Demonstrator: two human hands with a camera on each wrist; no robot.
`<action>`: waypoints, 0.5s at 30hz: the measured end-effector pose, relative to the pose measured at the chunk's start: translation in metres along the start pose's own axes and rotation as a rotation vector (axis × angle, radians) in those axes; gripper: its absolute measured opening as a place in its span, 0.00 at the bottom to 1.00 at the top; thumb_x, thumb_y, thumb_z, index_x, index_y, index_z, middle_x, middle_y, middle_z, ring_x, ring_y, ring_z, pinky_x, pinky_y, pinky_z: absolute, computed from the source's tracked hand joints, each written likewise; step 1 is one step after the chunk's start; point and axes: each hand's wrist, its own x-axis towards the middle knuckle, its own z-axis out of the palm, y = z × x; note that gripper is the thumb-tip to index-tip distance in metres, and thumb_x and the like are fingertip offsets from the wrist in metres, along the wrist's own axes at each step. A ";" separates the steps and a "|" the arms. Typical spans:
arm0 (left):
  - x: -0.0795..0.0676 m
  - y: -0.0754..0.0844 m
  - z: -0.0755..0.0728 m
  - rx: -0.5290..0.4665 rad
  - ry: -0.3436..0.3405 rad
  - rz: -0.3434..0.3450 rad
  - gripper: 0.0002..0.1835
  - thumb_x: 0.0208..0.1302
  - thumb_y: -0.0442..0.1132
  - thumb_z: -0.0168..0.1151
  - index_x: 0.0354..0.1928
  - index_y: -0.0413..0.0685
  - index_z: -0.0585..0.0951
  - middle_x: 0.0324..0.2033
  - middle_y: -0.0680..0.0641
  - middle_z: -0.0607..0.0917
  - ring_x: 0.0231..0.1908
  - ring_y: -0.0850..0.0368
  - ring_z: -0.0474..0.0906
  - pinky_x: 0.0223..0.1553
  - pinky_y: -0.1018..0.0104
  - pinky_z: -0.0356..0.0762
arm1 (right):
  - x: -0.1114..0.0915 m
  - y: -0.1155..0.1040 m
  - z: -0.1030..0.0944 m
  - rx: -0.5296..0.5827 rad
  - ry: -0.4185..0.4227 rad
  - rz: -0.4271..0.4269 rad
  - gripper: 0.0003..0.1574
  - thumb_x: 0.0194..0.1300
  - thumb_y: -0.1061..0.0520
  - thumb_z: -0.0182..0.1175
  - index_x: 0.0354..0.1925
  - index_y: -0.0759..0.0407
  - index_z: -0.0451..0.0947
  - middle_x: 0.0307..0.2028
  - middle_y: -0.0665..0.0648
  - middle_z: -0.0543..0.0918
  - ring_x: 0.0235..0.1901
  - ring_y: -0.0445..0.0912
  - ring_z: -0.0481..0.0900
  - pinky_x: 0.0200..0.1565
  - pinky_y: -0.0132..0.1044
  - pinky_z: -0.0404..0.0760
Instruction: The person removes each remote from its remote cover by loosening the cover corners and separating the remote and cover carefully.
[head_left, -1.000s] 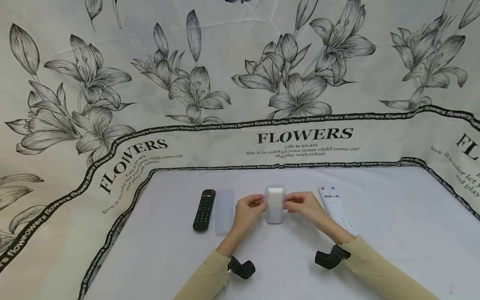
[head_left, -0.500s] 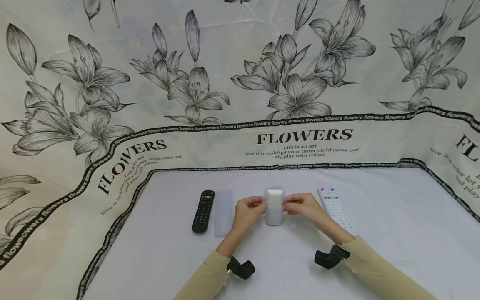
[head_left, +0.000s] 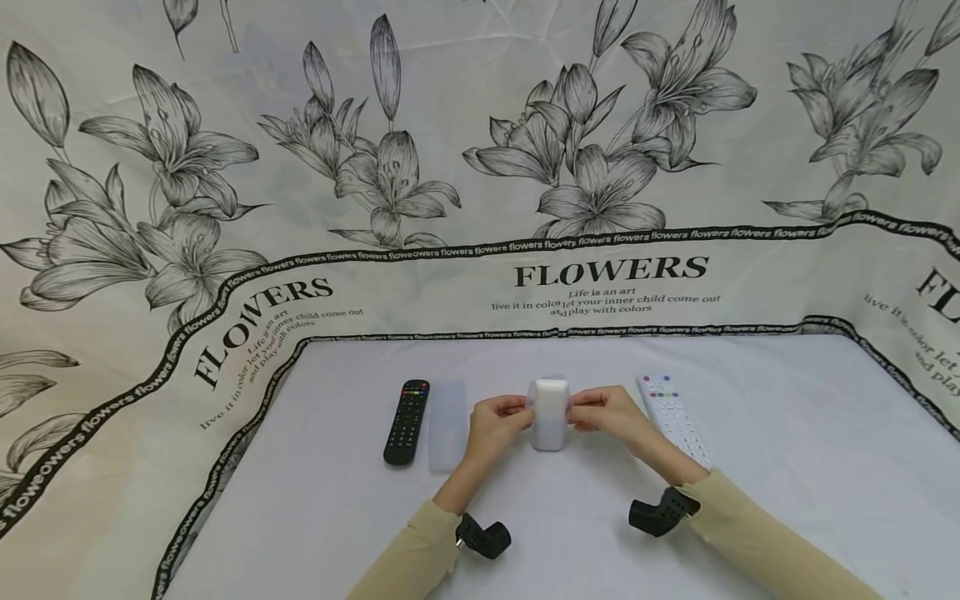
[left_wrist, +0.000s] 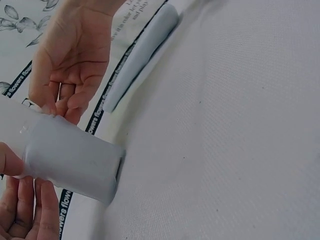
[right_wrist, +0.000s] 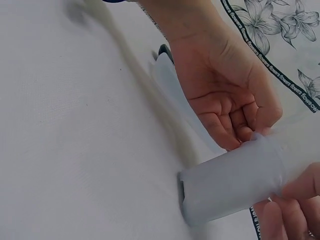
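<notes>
Between both hands, a translucent silicone sleeve [head_left: 549, 432] stands roughly upright over the table. Inside it sits a white, round-cornered device [head_left: 551, 392] that looks like a remote control, its top end showing near the sleeve's mouth. My left hand [head_left: 495, 425] pinches the sleeve's left edge near the mouth with thumb and fingers. On the opposite edge, my right hand [head_left: 611, 414] pinches it the same way. The left wrist view shows the sleeve's lower end [left_wrist: 75, 160] with a dark slot, close to the cloth. Most of the device is veiled by the cloudy sleeve.
A black remote control [head_left: 407, 422] lies at the left, beside a flat translucent sleeve [head_left: 447, 425]. Partly behind my right forearm is a white remote control [head_left: 675, 421]. White cloth [head_left: 315, 517] covers the table; a flower-printed curtain [head_left: 420, 292] rises behind.
The white device's top end has sunk slightly, along with the sleeve's rim. Both hands keep their pinch in nearly the same place. The head view has shifted a little.
</notes>
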 end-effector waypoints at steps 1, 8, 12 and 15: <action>0.000 0.000 0.000 0.000 -0.001 -0.003 0.11 0.50 0.31 0.65 0.37 0.33 0.85 0.27 0.42 0.86 0.25 0.67 0.76 0.28 0.76 0.75 | -0.001 0.000 0.000 -0.004 -0.003 0.005 0.20 0.61 0.62 0.61 0.48 0.77 0.77 0.37 0.56 0.87 0.34 0.36 0.82 0.41 0.34 0.84; -0.003 -0.002 -0.001 -0.011 -0.001 -0.025 0.11 0.52 0.32 0.67 0.38 0.33 0.85 0.29 0.41 0.87 0.25 0.66 0.77 0.29 0.75 0.77 | -0.001 0.002 0.002 -0.002 -0.009 0.027 0.20 0.61 0.62 0.61 0.47 0.77 0.77 0.39 0.59 0.87 0.35 0.38 0.82 0.43 0.38 0.84; -0.004 -0.003 -0.001 -0.006 -0.005 -0.033 0.12 0.51 0.33 0.68 0.37 0.33 0.85 0.29 0.41 0.87 0.25 0.66 0.78 0.29 0.75 0.78 | -0.003 0.003 0.004 -0.006 0.000 0.019 0.20 0.60 0.62 0.61 0.47 0.77 0.78 0.40 0.61 0.87 0.34 0.38 0.82 0.42 0.38 0.85; -0.004 -0.004 -0.001 -0.010 -0.006 -0.035 0.12 0.51 0.33 0.68 0.37 0.32 0.85 0.29 0.40 0.87 0.25 0.65 0.79 0.30 0.74 0.79 | -0.003 0.004 0.004 -0.008 0.002 0.014 0.20 0.60 0.62 0.62 0.46 0.77 0.78 0.41 0.62 0.87 0.34 0.38 0.82 0.41 0.37 0.85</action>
